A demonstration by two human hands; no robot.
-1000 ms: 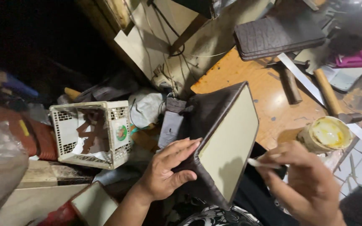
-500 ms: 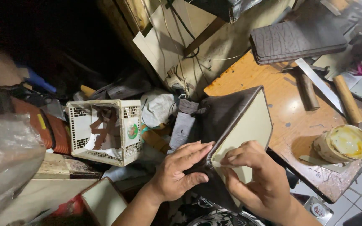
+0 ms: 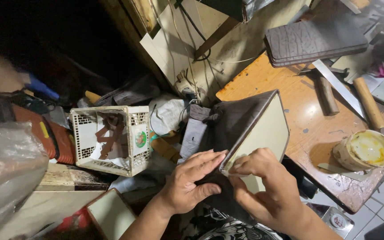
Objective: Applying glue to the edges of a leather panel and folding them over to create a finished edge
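A dark brown leather panel with a pale cream inner face (image 3: 263,129) stands tilted on my lap, leaning against the wooden worktable (image 3: 307,115). My left hand (image 3: 190,184) lies flat against the panel's dark outer side, fingers stretched toward its edge. My right hand (image 3: 263,186) is curled over the lower edge of the cream face, fingertips pinched on it; whether it also holds a small tool is hidden.
A pot of yellow glue (image 3: 367,151) sits at the table's right edge. Stacked dark leather pieces (image 3: 314,42), a metal ruler (image 3: 336,86) and wooden-handled tools (image 3: 370,104) lie farther back. A white plastic crate (image 3: 112,140) stands left, a clear plastic bag (image 3: 7,169) beside it.
My right hand came in from the right, away from the glue pot, and now presses on the panel's lower edge. The left hand stayed on the dark side.
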